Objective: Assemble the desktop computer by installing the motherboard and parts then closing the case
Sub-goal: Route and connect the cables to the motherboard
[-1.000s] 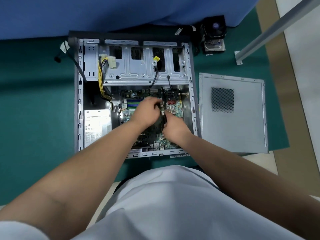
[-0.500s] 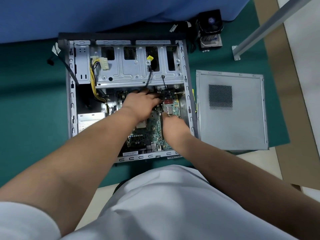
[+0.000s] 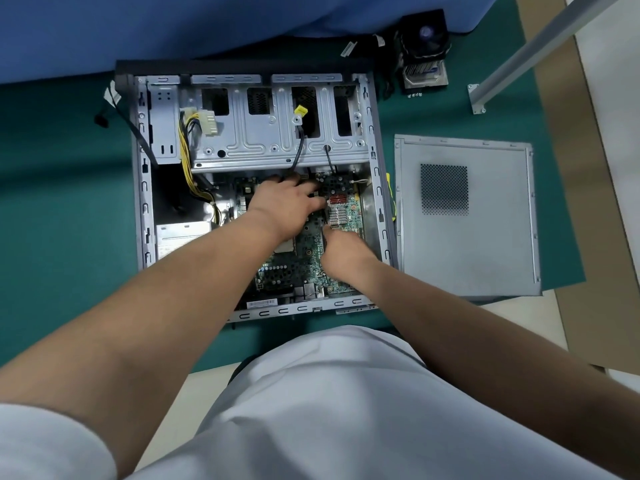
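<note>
The open grey computer case point(image 3: 142, 202) lies flat on a green mat, with the green motherboard point(image 3: 304, 268) inside its lower right part. My left hand point(image 3: 287, 202) reaches over the board's far edge, fingers stretched out and touching it where two black cables point(image 3: 298, 150) drop from the drive cage point(image 3: 263, 140). My right hand point(image 3: 343, 251) rests lower on the board beside a small silver heatsink point(image 3: 337, 214). Its fingers are curled under and hidden, the thumb pointing up.
The case's grey side panel point(image 3: 464, 237) lies flat to the right. A CPU cooler with fan point(image 3: 424, 46) stands behind it near a metal table leg point(image 3: 519, 53). The power supply point(image 3: 180, 237) and its yellow-black cables point(image 3: 188, 157) fill the case's left side.
Both hands held a cable end together above the board's middle. My left hand has since moved up to the board's far edge with fingers stretched out, and my right hand has dropped lower.
</note>
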`<state>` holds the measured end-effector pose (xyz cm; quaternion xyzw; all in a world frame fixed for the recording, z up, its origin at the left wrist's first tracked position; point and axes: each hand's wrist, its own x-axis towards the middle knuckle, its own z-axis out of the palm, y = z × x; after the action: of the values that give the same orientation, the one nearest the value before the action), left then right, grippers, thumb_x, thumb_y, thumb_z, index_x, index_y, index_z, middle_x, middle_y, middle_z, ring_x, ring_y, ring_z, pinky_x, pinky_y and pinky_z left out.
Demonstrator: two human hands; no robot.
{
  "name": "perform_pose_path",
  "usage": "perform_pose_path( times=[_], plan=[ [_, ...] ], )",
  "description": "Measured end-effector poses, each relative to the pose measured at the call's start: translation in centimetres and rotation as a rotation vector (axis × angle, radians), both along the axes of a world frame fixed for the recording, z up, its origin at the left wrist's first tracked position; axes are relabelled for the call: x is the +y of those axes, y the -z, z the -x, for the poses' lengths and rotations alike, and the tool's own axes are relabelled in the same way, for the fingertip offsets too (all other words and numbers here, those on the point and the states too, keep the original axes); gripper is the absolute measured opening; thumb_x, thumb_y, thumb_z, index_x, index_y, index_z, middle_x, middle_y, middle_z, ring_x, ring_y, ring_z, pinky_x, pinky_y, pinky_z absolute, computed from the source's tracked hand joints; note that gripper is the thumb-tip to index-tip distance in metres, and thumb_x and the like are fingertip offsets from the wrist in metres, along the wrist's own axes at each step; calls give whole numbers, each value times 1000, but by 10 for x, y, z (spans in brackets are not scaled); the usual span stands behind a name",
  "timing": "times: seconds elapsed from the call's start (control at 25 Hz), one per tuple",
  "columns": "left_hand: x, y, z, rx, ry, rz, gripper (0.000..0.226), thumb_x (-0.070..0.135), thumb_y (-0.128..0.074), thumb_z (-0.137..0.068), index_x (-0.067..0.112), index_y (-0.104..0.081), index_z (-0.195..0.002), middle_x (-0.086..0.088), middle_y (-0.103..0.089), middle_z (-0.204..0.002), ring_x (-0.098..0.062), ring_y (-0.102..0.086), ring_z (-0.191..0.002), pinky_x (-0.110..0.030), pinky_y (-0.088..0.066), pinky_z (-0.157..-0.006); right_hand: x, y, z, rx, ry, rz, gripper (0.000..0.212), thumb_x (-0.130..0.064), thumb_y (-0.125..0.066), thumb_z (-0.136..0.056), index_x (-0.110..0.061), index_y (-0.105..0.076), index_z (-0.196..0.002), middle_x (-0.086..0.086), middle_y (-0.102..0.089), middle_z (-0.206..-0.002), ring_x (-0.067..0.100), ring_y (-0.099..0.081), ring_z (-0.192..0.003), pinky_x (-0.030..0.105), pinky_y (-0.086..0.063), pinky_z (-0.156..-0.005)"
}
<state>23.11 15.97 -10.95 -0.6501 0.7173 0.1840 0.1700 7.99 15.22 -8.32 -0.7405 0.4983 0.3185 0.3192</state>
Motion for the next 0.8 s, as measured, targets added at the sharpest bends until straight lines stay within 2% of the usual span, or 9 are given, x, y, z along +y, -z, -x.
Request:
perform_pose_path(
  times=[0.16, 0.28, 0.36, 0.44, 0.52, 0.6, 0.64, 0.72, 0.8],
  plan=[
    [-5, -3, 2, 2, -12, 7, 59, 19, -51, -98, 43, -39, -151, 5, -48, -149, -26, -46, -138, -42, -47, -90, 0, -1, 2, -7, -5, -1, 59, 0, -45, -92, -14, -42, -149, 15, -63, -117, 30, -66, -98, 43, -61, -82],
    [-8, -4, 1, 33, -62, -13, 62, 14, -48, -96, 39, -37, -151, 6, -55, -142, -26, -57, -125, -38, -42, -73, 1, -3, 1, 36, -87, 24, 40, 1, -49, -89, -10, -57, -127, 10, -63, -103, 28, -65, -90, 37, -58, -73],
    [-10, -4, 0, 41, -86, -25, 63, 13, -47, -95, 35, -37, -153, 6, -55, -144, -26, -57, -127, -40, -48, -78, 3, -6, -1, 69, -123, 34, 21, 2, -52, -87, -9, -61, -102, 8, -61, -95, 26, -63, -84, 35, -55, -69],
    [-10, -2, -2, 32, -85, -34, 62, 14, -47, -96, 34, -36, -154, 7, -54, -147, -26, -54, -132, -43, -51, -86, 5, -7, -2, 84, -149, 44, 13, 3, -54, -87, -9, -56, -83, 8, -57, -96, 27, -59, -83, 37, -57, -74],
    [-9, 0, -4, 14, -66, -47, 63, 15, -46, -98, 37, -33, -155, 9, -52, -149, -25, -51, -136, -45, -52, -90, 7, -6, 0, 90, -157, 43, 14, 5, -56, -87, -6, -62, -94, 10, -53, -104, 28, -57, -87, 40, -57, -82],
    [-8, 2, -6, -7, -53, -66, 66, 14, -45, -99, 41, -28, -157, 9, -52, -149, -25, -50, -137, -45, -53, -92, 8, -3, 2, 112, -169, 28, 36, 6, -56, -87, -5, -62, -120, 11, -53, -118, 28, -58, -96, 39, -55, -84],
    [-8, 3, -6, -19, -49, -78, 68, 15, -45, -100, 43, -24, -157, 9, -51, -150, -25, -48, -138, -46, -52, -95, 9, -2, 3, 132, -180, 3, 48, 6, -57, -86, -5, -56, -133, 12, -52, -126, 29, -58, -104, 39, -55, -88],
    [-5, 3, -5, -41, -28, -98, 73, 17, -47, -100, 47, -18, -158, 9, -42, -159, -26, -38, -147, -49, -44, -108, 11, -1, 4, 176, -223, -69, 77, 6, -57, -87, -6, -28, -157, 14, -44, -142, 33, -52, -125, 44, -51, -101],
    [1, 3, -5, -25, 13, -113, 77, 18, -50, -99, 52, -13, -158, 9, -19, -170, -28, -21, -155, -51, -28, -118, 13, -2, 2, 210, -256, -99, 86, 5, -55, -90, -7, -10, -162, 15, -39, -149, 35, -46, -135, 46, -47, -108]
  ],
)
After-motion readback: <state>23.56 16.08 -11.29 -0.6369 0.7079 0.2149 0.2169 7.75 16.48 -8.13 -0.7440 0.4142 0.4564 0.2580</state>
